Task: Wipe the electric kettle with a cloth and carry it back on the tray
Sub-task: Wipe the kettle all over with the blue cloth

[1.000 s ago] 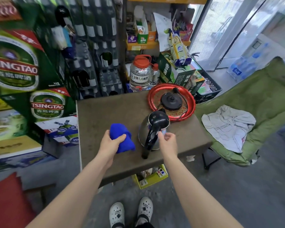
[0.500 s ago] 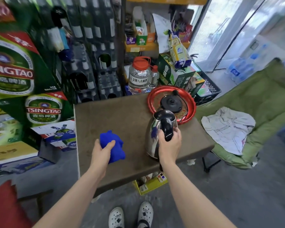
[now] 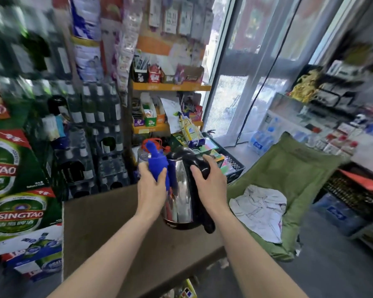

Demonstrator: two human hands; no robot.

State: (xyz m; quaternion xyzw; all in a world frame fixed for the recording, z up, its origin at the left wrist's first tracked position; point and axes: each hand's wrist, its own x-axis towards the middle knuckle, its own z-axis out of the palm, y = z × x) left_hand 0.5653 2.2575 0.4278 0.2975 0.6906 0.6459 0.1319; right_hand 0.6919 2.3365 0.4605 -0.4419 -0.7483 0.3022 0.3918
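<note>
The steel electric kettle (image 3: 180,196) with a black lid and handle is held up in the air above the brown table (image 3: 108,229). My right hand (image 3: 211,186) grips it at the top of the black handle. My left hand (image 3: 151,188) holds a blue cloth (image 3: 158,164) pressed against the kettle's left side. The red tray is hidden behind the kettle and hands.
Green beer cartons (image 3: 13,181) and crates of bottles (image 3: 91,147) stand left of the table. Orange shelves (image 3: 168,87) of small goods are behind. A green folding chair (image 3: 293,186) with a white cloth (image 3: 261,209) sits to the right.
The kettle has been lifted off the table by my right hand. My left hand brought the blue cloth up from the table against the kettle's side. The view has tilted upward.
</note>
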